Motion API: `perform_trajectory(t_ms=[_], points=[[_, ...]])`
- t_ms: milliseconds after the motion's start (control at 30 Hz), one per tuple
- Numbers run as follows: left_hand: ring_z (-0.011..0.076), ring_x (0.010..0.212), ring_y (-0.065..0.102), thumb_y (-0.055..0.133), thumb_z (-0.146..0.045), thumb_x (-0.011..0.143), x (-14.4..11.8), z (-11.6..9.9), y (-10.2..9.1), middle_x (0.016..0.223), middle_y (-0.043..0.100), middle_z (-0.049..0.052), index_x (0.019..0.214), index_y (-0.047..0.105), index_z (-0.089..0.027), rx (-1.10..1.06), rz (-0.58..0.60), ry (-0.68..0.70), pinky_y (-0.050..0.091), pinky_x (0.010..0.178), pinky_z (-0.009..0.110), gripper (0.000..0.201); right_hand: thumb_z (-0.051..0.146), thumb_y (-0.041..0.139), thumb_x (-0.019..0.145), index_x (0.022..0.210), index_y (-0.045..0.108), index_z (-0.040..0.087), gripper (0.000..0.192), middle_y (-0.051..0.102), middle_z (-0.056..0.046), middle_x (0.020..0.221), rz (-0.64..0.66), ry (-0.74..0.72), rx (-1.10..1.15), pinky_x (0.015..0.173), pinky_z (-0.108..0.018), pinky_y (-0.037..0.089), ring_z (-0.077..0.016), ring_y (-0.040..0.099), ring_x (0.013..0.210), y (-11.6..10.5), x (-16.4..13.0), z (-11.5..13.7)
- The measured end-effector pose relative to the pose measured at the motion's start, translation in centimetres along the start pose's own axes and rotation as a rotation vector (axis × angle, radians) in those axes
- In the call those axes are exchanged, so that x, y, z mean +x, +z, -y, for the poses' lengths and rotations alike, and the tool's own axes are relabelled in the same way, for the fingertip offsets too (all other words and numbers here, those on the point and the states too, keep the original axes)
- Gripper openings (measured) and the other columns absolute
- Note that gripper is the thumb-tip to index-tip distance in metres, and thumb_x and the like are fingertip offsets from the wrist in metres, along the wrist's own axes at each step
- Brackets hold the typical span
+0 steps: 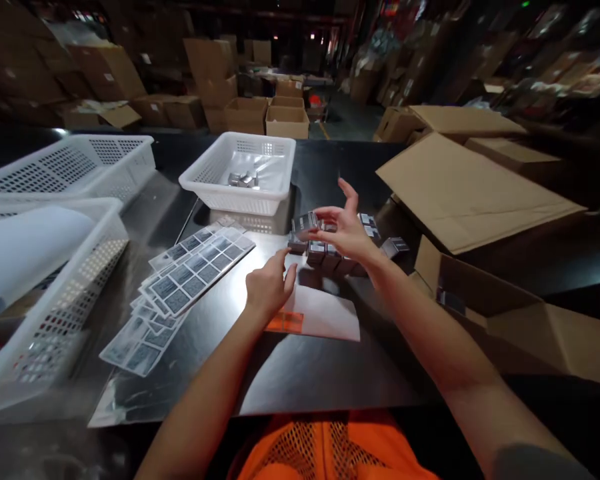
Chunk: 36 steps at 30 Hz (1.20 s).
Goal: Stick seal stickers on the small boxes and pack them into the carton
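Label sheets [190, 277] lay fanned left of the left hand [269, 288]. That hand rested fingers loosely together on a white sheet [325, 313], just short of the box cluster [330, 255]. Right hand [347, 230] pinched one small box [306, 223], long axis sideways, above the cluster; remaining fingers spread. Basket [240, 190] beyond; cardboard [470, 193] crowded right.

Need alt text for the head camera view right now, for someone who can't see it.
A person's right hand holds a small dark box above a cluster of similar boxes on a dark table, while the left hand rests on a white sheet. Label sheets and white baskets lie to the left, cardboard boxes to the right.
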<state>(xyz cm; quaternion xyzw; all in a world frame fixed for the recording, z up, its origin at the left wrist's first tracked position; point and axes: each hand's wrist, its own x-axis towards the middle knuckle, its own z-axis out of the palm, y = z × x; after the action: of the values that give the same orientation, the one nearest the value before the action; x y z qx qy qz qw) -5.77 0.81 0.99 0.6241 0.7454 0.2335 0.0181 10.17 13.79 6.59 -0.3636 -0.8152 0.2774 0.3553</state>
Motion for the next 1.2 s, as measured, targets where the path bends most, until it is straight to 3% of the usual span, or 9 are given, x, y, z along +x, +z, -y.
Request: perform_trajectory(t_ms=[133, 333, 533, 700, 800, 900, 1000, 1133, 1200], points=[[0.0172, 0.073, 0.074, 0.055, -0.029, 0.097, -0.5, 0.3, 0.7, 0.097, 0.08, 0.005, 0.131, 0.066, -0.02, -0.181, -0.206, 0.205, 0.041, 0.056, 0.027, 0.036, 0.038, 0.091, 0.071, 0.159, -0.004, 0.037, 0.129, 0.071, -0.006, 0.121, 0.018, 0.126, 0.686, 0.089, -0.04, 0.061, -0.0224, 0.074, 0.104, -0.3, -6.5, 1.2], [0.0203, 0.093, 0.078, 0.067, -0.031, 0.093, -1.2, -0.1, 1.4, 0.12, 0.077, 0.013, 0.141, 0.052, -0.017, -0.272, -0.456, 0.587, 0.051, 0.057, 0.025, 0.052, 0.054, 0.094, 0.062, 0.156, 0.006, 0.039, 0.13, 0.076, 0.0, 0.109, -0.048, 0.419, 0.998, 0.086, -0.04, 0.063, -0.0207, 0.077, 0.085, 0.5, -10.9, 1.5], [0.0241, 0.106, 0.077, 0.074, -0.033, 0.089, -1.1, -0.2, 1.0, 0.128, 0.074, 0.017, 0.149, 0.043, -0.02, -0.257, -0.545, 0.704, 0.061, 0.07, 0.028, 0.069, 0.051, 0.083, 0.081, 0.127, 0.047, 0.029, 0.063, 0.079, -0.003, 0.109, 0.003, 0.684, 1.288, 0.091, -0.037, 0.063, -0.0222, 0.079, 0.101, 1.2, -12.5, 2.3], [0.0224, 0.093, 0.08, 0.078, -0.036, 0.086, -1.3, -0.4, 0.2, 0.12, 0.078, 0.014, 0.141, 0.051, -0.024, -0.202, -0.529, 0.786, 0.06, 0.066, 0.026, 0.063, 0.046, 0.077, 0.09, 0.119, 0.054, 0.025, 0.043, 0.08, -0.004, 0.103, 0.067, 0.78, 1.376, 0.073, -0.026, 0.061, -0.019, 0.079, 0.095, 0.8, -13.3, 2.4], [0.0223, 0.093, 0.08, 0.081, -0.042, 0.083, -1.5, -0.6, 0.0, 0.122, 0.077, 0.016, 0.142, 0.052, -0.021, -0.278, -0.463, 0.81, 0.061, 0.068, 0.026, 0.069, 0.045, 0.077, 0.09, 0.122, 0.053, 0.024, 0.045, 0.079, -0.006, 0.107, 0.1, 0.793, 1.384, 0.071, -0.027, 0.06, -0.0206, 0.078, 0.097, 1.2, -13.8, 2.4], [0.0223, 0.097, 0.078, 0.076, -0.042, 0.087, -1.7, -0.5, -0.2, 0.119, 0.077, 0.015, 0.136, 0.059, -0.021, -0.329, -0.406, 0.802, 0.062, 0.072, 0.026, 0.056, 0.049, 0.079, 0.086, 0.123, 0.05, 0.024, 0.052, 0.076, -0.007, 0.11, 0.137, 0.799, 1.347, 0.087, -0.035, 0.061, -0.0219, 0.077, 0.1, 1.8, -14.2, 2.2], [0.0217, 0.1, 0.077, 0.077, -0.039, 0.085, -1.7, -0.4, -0.4, 0.114, 0.077, 0.011, 0.132, 0.061, -0.022, -0.378, -0.358, 0.739, 0.062, 0.077, 0.027, 0.052, 0.06, 0.074, 0.086, 0.127, 0.045, 0.027, 0.061, 0.072, -0.007, 0.111, 0.14, 0.713, 1.092, 0.094, -0.042, 0.059, -0.0232, 0.073, 0.101, 1.7, -14.5, 1.4], [0.0202, 0.095, 0.075, 0.08, -0.042, 0.082, -1.7, -0.6, -0.8, 0.108, 0.076, 0.008, 0.123, 0.065, -0.022, -0.46, -0.256, 0.638, 0.062, 0.08, 0.029, 0.048, 0.049, 0.077, 0.086, 0.114, 0.058, 0.028, 0.039, 0.059, -0.009, 0.125, -0.353, 0.294, 0.361, 0.105, -0.047, 0.052, -0.0261, 0.059, 0.122, 0.0, -14.2, 0.1], [0.0202, 0.093, 0.075, 0.079, -0.043, 0.082, -1.6, -0.8, -0.8, 0.105, 0.076, 0.007, 0.119, 0.067, -0.021, -0.46, -0.216, 0.611, 0.061, 0.078, 0.029, 0.045, 0.038, 0.074, 0.091, 0.103, 0.062, 0.028, 0.02, 0.062, -0.008, 0.121, -0.52, 0.119, 0.252, 0.11, -0.046, 0.048, -0.0252, 0.058, 0.124, -1.1, -13.9, 0.0]])
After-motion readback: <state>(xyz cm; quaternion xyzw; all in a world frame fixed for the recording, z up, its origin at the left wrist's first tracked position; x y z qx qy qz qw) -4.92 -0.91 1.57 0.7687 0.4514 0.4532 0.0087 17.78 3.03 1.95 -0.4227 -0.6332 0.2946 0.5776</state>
